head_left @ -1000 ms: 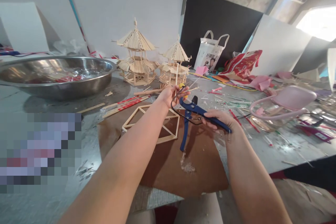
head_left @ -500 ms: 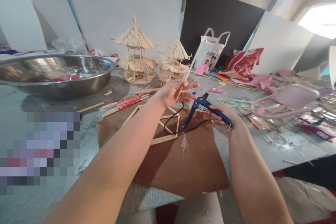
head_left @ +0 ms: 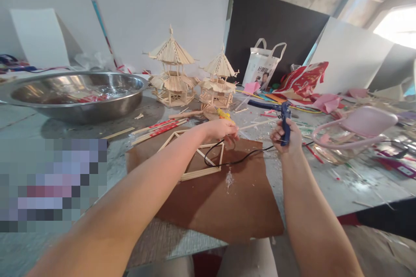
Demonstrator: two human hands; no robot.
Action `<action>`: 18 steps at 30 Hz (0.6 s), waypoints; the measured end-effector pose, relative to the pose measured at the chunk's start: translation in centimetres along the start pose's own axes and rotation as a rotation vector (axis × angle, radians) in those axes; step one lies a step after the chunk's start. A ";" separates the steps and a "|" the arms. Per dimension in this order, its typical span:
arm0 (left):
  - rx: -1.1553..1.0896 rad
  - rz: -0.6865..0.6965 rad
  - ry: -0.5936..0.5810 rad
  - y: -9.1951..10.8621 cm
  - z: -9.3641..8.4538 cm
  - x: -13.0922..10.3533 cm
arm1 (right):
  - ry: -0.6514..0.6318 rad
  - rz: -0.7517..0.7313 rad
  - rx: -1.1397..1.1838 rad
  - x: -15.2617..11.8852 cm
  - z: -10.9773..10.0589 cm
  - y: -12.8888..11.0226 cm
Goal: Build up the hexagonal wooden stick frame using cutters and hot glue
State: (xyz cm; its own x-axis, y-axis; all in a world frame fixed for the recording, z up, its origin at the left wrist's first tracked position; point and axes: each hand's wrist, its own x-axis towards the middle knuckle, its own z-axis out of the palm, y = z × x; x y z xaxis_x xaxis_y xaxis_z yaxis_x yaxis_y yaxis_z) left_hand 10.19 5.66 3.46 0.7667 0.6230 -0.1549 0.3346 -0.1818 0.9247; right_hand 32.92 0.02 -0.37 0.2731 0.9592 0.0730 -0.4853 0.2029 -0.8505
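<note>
My left hand (head_left: pixel 224 131) reaches over the back of the brown sheet (head_left: pixel 227 207), fingers curled downward. A thin wooden stick (head_left: pixel 256 125) runs rightward from its fingertips. Just behind that hand lies a yellow glue gun (head_left: pixel 223 114), partly hidden, and a black cord (head_left: pixel 242 161) loops across the sheet. My right hand (head_left: pixel 286 135) is wrapped round the handle of a blue hand cutter (head_left: pixel 284 123), raised at the sheet's right, its other end pointing left. A flat frame of glued sticks (head_left: pixel 201 174) rests on the sheet, partly covered by my left forearm.
Two stick-built pagodas (head_left: pixel 171 69) stand at the back. On the left is a large steel basin (head_left: pixel 126 95). Red-wrapped stick packs (head_left: pixel 162 128) lie beside the sheet. Rightward are a white bag (head_left: pixel 260 67), a pink miniature chair (head_left: pixel 367 123), and scattered scraps.
My left hand has lowered, bringing the stick from upright to nearly level. My right hand has moved slightly right and turned the cutter upright. The glue gun now shows more.
</note>
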 end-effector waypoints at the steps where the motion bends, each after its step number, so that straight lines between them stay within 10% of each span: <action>1: 0.000 -0.026 -0.044 0.0 0.1 0.0 | 0.023 -0.015 0.008 0.0 0.1 0.1; 11: -0.404 -0.165 0.337 -0.1 4.0 2.5 | 0.649 -0.623 -0.226 0.0 2.2 0.9; 18: -0.471 -0.216 0.313 -1.2 7.2 4.2 | 0.527 -0.893 -0.345 -1.0 4.2 1.7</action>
State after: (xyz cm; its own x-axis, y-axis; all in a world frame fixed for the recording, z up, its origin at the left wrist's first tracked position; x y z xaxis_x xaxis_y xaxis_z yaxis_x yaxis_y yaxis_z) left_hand 16.88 3.02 -0.83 0.4874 0.8154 -0.3123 0.1313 0.2852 0.9494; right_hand 28.33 0.28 0.33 0.7721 0.2721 0.5743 0.3013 0.6390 -0.7078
